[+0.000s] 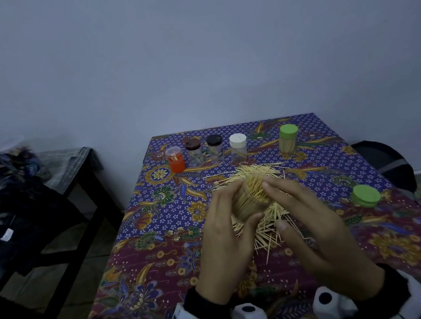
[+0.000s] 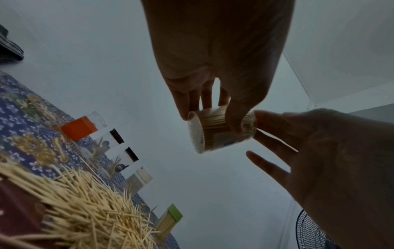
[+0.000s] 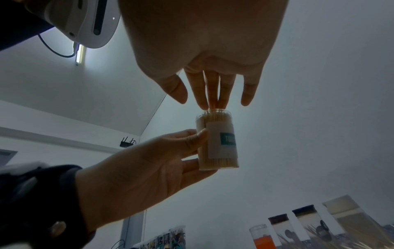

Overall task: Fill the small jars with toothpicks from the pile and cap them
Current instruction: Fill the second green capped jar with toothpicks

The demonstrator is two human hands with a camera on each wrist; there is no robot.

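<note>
A: From the head camera, we see our left hand (image 1: 226,224) gripping a full jar (image 1: 253,197) above the toothpick pile (image 1: 258,216); our right hand (image 1: 321,223) lays straight fingers on its top. A green cap (image 1: 366,195) lies apart on the right.

B: At our left wrist, thumb and fingers wrap the jar (image 2: 219,129); the right hand (image 2: 319,160) is spread.

A: At our right wrist, three straight fingertips (image 3: 213,101) press the toothpick ends in the open jar (image 3: 217,141).
</note>
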